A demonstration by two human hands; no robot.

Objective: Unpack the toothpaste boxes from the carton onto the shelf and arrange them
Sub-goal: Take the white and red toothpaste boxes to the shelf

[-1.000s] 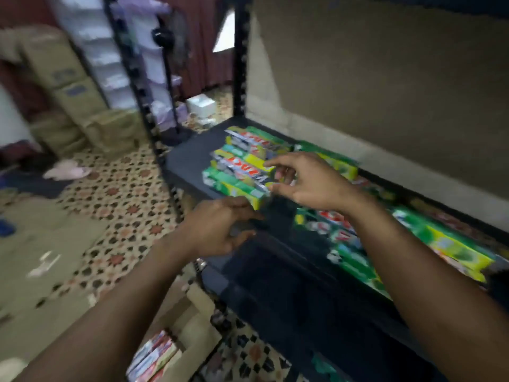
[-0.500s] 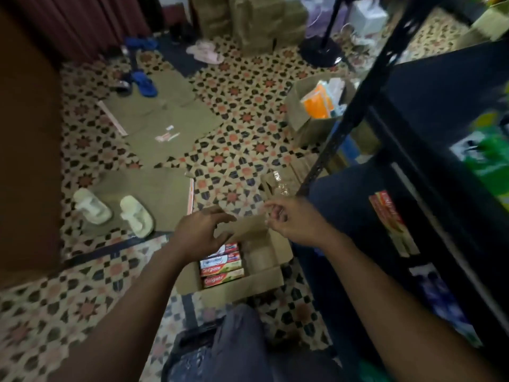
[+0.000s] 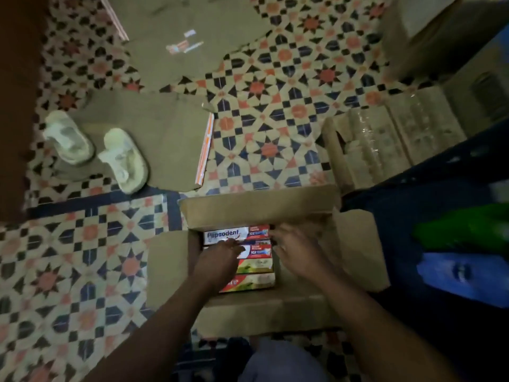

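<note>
Not done by my count: four toothpaste boxes (image 3: 256, 255) are left in the carton (image 3: 259, 208) on the floor. Left hand (image 3: 220, 260) lies flat on them and right hand (image 3: 297, 252) is spread at their ends, neither gripping. The shelf (image 3: 440, 188) on the right holds something blurry and green.

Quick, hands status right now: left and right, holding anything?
Left hand: open, fingers lying on the toothpaste boxes in the carton.
Right hand: at the boxes' right ends; grip cannot be told.
</note>
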